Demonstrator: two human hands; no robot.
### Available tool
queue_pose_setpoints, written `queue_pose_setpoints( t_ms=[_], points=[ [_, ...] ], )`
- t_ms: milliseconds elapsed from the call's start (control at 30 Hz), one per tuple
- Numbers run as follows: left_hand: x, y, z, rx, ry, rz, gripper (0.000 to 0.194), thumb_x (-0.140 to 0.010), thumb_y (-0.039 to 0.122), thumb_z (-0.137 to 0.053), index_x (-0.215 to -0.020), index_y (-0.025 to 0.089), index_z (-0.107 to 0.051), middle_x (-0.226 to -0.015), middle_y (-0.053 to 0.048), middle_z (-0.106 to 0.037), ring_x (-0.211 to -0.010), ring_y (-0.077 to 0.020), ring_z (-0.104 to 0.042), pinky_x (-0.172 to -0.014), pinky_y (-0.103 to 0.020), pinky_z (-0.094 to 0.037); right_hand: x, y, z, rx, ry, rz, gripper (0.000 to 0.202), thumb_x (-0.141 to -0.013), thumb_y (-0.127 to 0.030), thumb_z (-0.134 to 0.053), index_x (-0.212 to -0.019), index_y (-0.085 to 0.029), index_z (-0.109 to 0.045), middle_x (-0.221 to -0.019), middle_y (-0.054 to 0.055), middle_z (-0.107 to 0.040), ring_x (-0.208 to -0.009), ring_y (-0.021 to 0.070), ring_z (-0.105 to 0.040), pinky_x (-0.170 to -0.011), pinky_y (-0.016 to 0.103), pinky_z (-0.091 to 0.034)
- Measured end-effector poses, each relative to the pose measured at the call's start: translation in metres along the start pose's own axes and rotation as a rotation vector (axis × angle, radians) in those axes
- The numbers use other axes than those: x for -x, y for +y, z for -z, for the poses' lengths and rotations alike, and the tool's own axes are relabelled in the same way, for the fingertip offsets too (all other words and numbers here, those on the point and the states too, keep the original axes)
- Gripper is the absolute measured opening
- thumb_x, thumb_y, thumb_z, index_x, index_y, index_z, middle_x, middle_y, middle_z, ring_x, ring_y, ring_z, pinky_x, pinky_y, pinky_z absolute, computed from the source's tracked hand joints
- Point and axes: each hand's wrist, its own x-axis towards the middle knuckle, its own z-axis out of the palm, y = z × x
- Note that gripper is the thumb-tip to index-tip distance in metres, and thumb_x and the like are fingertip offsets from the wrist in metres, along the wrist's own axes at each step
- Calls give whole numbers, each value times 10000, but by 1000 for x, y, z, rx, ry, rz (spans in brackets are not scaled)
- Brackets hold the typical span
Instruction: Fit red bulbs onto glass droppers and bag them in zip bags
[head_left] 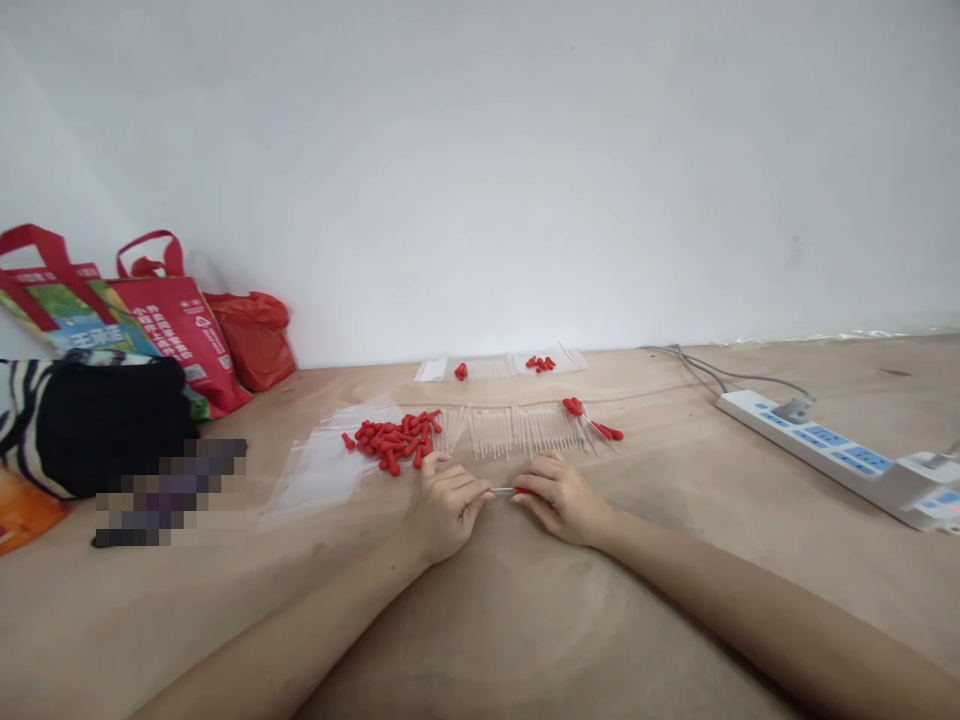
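Between my two hands lies a thin white stick [502, 491], held level just above the table. My left hand [454, 500] pinches its left end. In the closed fingers of my right hand [562, 500] is a red piece [523, 490] at the stick's right end, mostly covered by the fingers. Whether the stick sits inside the red piece I cannot tell. A row of thin pale sticks [491, 433] lies just beyond my hands. Left of it is a pile of red bulb-shaped pieces [394, 437]; a few more red pieces [574, 407] rest at the row's right end.
Clear plastic bags [322, 470] lie flat at left. Farther back, another bag [491, 368] has sticks and red pieces by it. A white power strip [810, 445] with cables stands right. Red shopping bags [176, 330] and black cloth [120, 415] sit left, near a white wall [480, 180].
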Motion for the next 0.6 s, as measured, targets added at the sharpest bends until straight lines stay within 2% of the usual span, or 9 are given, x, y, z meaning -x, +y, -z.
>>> queue_pose_setpoints(
  t_ms=[100, 167, 300, 400, 500, 600],
  points=[
    [-1, 0, 0, -5, -26, 27, 207, -839, 205, -423, -747, 201, -609, -620, 18, -656, -572, -122, -537, -824, -397, -233, -1, 2, 3, -56, -24, -40, 178, -842, -227, -417, -864, -167, -583, -801, 74, -605, -763, 165, -539, -723, 339, -387],
    [-2, -1, 0, -1, -19, 55, 206, -845, 222, -423, -759, 203, -610, -610, 24, -653, -573, -122, -538, -839, -401, -234, -2, 4, 4, -200, -10, -135, 164, -835, -249, -434, -889, -188, -576, -845, 67, -606, -790, 160, -548, -726, 328, -407],
    [-3, -4, -4, 21, 6, 88, 221, -856, 249, -417, -774, 206, -618, -582, 30, -637, -582, -122, -544, -860, -394, -249, -5, 4, -1, -616, 140, -466, 237, -776, -354, -518, -961, -209, -497, -768, 16, -582, -700, 129, -560, -638, 274, -455],
    [-2, -4, -4, 47, -23, 62, 208, -848, 282, -439, -798, 210, -628, -564, 30, -618, -581, -118, -541, -868, -384, -262, -9, 0, -8, -848, 218, -557, 267, -731, -412, -555, -880, -204, -479, -729, -4, -550, -666, 115, -546, -622, 255, -456],
    [-3, -1, 0, 86, -46, 41, 196, -815, 341, -486, -901, 218, -613, -675, 13, -650, -681, -143, -556, -887, -396, -251, -17, 4, -5, -894, 265, -596, 313, -731, -418, -544, -948, -200, -489, -736, -9, -536, -684, 112, -538, -673, 268, -445],
    [-4, -4, 4, 39, -25, 80, 252, -787, 366, -510, -974, 216, -586, -872, -25, -657, -834, -189, -542, -892, -419, -240, -25, 27, 14, -728, 325, -653, 421, -752, -416, -495, -1097, -181, -445, -666, -28, -500, -626, 113, -516, -632, 269, -430]
  ],
)
